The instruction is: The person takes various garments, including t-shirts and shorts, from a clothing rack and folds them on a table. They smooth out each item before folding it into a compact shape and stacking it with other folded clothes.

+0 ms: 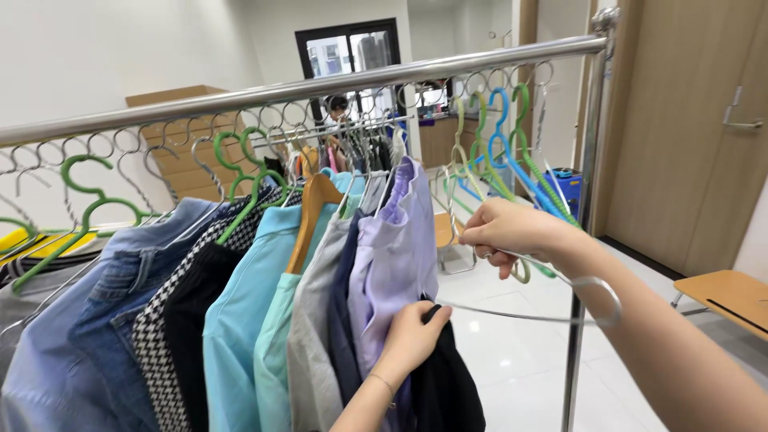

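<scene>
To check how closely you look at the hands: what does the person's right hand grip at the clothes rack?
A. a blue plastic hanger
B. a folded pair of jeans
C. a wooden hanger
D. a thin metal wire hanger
D: the right hand pinches the hook end of a thin metal wire hanger, while the left hand grips a black garment beside the lilac shirt.

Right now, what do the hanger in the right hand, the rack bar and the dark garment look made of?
The hanger in the right hand looks like thin bare metal wire, grey and glossy. The rack bar seems polished steel tube, with bright streaks along it. The dark garment gripped by the left hand looks like soft matte black fabric; fibre unclear.
</scene>
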